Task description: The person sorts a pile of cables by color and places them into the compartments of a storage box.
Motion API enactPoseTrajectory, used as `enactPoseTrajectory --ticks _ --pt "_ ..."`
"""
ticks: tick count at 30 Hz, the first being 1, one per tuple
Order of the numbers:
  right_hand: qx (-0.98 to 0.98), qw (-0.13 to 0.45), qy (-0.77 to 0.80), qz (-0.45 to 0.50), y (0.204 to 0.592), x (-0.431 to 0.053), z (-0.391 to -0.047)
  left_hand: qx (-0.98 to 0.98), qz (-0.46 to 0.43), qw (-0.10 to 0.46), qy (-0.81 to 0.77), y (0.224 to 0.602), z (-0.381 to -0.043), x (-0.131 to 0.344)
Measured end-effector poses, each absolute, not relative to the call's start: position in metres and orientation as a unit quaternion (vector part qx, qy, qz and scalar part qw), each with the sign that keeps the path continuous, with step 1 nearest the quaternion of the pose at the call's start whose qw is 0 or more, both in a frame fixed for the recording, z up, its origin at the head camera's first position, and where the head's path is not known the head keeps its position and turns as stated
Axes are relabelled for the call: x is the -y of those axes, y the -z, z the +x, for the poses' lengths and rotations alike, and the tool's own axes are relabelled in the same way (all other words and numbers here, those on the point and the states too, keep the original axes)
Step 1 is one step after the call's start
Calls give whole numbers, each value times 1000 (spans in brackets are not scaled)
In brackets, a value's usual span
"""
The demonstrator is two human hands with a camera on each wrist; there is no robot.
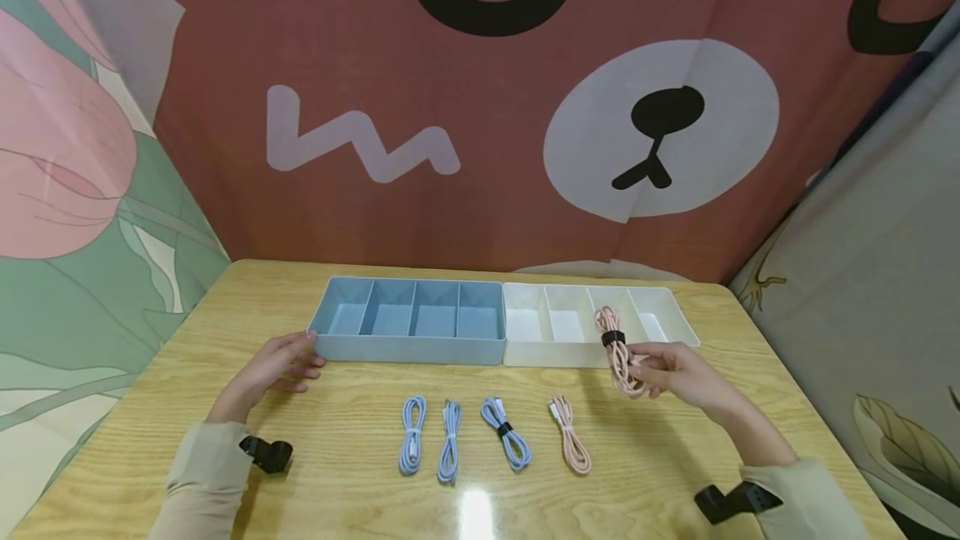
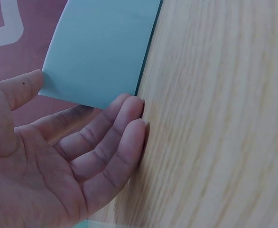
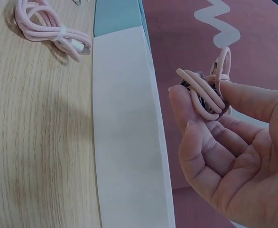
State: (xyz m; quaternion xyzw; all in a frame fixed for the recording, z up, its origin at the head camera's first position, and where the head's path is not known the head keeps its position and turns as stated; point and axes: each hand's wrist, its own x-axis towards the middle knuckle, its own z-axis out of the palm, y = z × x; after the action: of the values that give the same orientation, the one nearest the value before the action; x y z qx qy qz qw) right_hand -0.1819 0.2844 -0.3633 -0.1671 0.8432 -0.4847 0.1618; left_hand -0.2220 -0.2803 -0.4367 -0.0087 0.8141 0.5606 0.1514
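My right hand (image 1: 678,373) pinches a pink coiled cable (image 1: 616,352) with a black strap round its middle, held over the front wall of the white divided box (image 1: 558,355). Thumb and fingertips grip the cable's loops in the right wrist view. At the near left corner of the blue divided box (image 1: 408,349), my left hand (image 1: 273,365) has its fingers loosely bent, fingertips right at the box's end. The left wrist view shows the thumb (image 2: 27,88) by the box's upper edge and the other fingers (image 2: 125,142) low, close to the tabletop.
Three bundled blue cables (image 1: 412,435) and another pink cable (image 1: 570,435) lie in a row on the wooden table (image 1: 337,490) in front of the boxes. The two boxes stand end to end near the back edge. Behind hangs a printed curtain (image 1: 495,215).
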Motion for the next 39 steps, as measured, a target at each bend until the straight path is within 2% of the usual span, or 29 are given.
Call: enactPoseTrajectory --ticks 39 --pt "-844 147 494 -148 352 -265 -225 -815 -16 151 -559 438 -223 281"
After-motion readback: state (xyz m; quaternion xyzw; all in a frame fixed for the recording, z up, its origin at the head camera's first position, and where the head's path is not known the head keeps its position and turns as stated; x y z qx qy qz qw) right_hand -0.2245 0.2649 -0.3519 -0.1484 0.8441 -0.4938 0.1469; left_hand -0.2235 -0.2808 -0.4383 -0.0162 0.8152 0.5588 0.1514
